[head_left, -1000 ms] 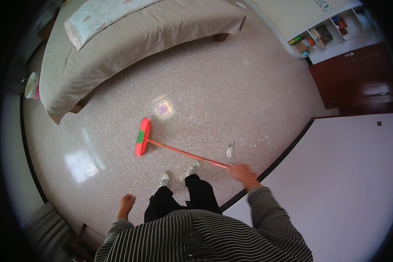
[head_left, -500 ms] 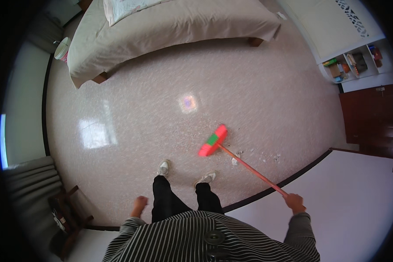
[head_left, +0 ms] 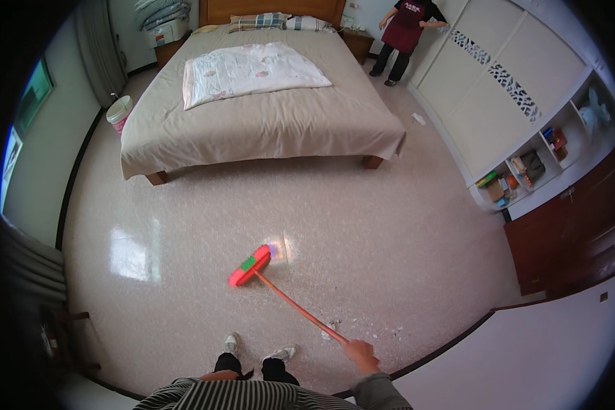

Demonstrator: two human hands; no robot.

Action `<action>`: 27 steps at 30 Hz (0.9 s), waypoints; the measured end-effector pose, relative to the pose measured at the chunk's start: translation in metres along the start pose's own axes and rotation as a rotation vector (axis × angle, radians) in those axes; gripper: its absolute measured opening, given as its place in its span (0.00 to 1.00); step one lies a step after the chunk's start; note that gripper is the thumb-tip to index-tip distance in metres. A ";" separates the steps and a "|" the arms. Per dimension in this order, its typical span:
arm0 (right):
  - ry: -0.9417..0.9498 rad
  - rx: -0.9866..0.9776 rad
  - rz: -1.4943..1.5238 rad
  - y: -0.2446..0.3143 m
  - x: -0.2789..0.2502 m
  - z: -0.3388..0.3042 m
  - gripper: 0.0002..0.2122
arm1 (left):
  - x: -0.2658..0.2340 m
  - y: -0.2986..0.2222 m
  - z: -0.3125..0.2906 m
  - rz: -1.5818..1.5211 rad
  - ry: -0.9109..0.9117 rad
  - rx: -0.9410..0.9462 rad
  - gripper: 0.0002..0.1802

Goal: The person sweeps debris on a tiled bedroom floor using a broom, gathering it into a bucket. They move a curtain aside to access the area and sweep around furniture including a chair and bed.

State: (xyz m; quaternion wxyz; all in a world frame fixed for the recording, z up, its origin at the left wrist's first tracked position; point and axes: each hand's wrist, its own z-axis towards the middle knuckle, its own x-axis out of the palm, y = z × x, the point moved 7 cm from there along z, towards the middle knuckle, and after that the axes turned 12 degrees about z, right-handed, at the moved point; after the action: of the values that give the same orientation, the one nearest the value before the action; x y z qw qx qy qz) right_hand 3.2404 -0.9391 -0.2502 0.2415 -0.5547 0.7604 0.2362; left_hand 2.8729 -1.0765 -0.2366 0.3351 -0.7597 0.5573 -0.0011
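Currently in right hand: the broom (head_left: 250, 266), clock read from the middle of the view, 12 at top.
Right hand: at 5 o'clock (head_left: 362, 355), fingers clamped around the near end of the orange handle (head_left: 301, 309); grey sleeve below.
Left hand: at 7 o'clock (head_left: 220, 375), low by the trouser leg, partly cut off by the striped jacket (head_left: 253, 396); cannot tell whether its fingers are apart or together.
Broom position: red bristles with green middle, down at the floor (head_left: 389, 239), between 7 and 8 o'clock; handle slants from there toward 5.
Light spot: small coloured patch (head_left: 280, 247) just beside the broom's upper end; brighter window reflection (head_left: 133, 256) between 8 and 9.
Debris: whitish clump (head_left: 328, 334) near 6 o'clock, right beside the handle; loose bits (head_left: 398, 333) at 5, near the dark skirting (head_left: 451, 342).
Shoes: pale pair, left one (head_left: 232, 343) at 7, right one (head_left: 280, 353) at 6.
Bed: beige cover (head_left: 266, 137), at 11; pale patterned quilt (head_left: 256, 72) spread on it, pillows (head_left: 260, 22) toward the headboard.
Bucket: whitish and pink (head_left: 118, 115), at 10, beside the bed.
Other person: at 1 o'clock, standing, dark red apron (head_left: 406, 31).
Wardrobe: cream doors (head_left: 471, 102) at 2; open shelves (head_left: 526, 169) nearer 3, mixed small items inside.
Door: dark red-brown (head_left: 574, 229), at 3.
White scrap: on the floor (head_left: 418, 119), near 2, between bed and wardrobe.
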 end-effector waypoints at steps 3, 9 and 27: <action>0.036 0.086 0.008 -0.015 0.004 0.001 0.25 | -0.001 0.007 -0.022 0.019 -0.028 -0.032 0.22; -0.143 0.013 -0.148 -0.181 -0.006 -0.068 0.23 | -0.006 -0.002 -0.040 0.048 -0.068 -0.003 0.23; -0.029 -0.231 0.001 0.224 -0.058 0.153 0.23 | -0.181 0.089 0.080 -0.009 -0.517 -0.092 0.08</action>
State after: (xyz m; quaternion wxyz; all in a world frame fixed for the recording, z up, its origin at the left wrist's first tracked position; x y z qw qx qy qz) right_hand 3.0574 -0.7398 -0.3116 0.1866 -0.5750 0.7249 0.3304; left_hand 2.7590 -0.8962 -0.2768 0.4314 -0.7517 0.4493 0.2168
